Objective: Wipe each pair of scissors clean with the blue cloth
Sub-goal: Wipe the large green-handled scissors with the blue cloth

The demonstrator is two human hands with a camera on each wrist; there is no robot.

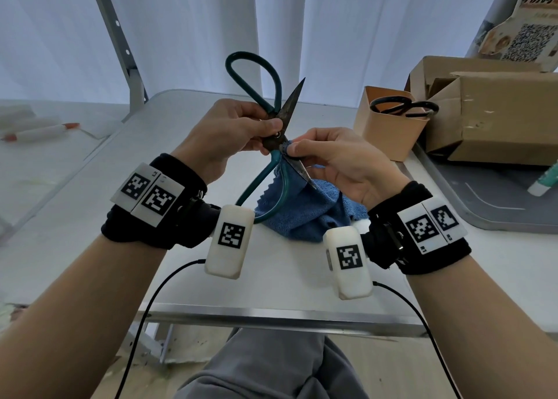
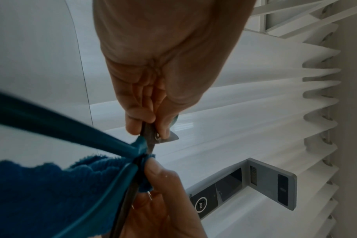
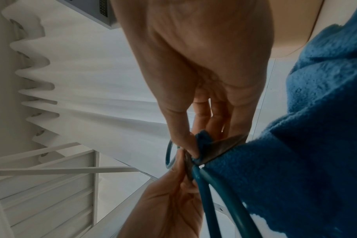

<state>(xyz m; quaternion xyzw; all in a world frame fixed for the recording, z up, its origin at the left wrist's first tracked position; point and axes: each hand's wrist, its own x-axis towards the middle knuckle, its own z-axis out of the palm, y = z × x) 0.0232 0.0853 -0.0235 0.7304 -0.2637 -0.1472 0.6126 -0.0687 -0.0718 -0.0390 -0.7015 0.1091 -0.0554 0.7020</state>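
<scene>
In the middle of the head view, the left hand [image 1: 229, 133] grips the green-handled scissors [image 1: 273, 118] near the pivot screw, blades spread wide. The right hand [image 1: 338, 163] pinches a fold of the blue cloth [image 1: 305, 214] around the lower blade, close to the screw. The rest of the cloth hangs down to the white table [image 1: 90, 217].

The blade is pointy and dark, maybe rusty. If the pinch slides past the thick fluffy cloth, the edge could cut a finger. The handles are smooth round loops. At the right, black scissors [image 1: 404, 107] wait in a tan paper cup [image 1: 389, 133] beside a cardboard box [image 1: 495, 118].
</scene>
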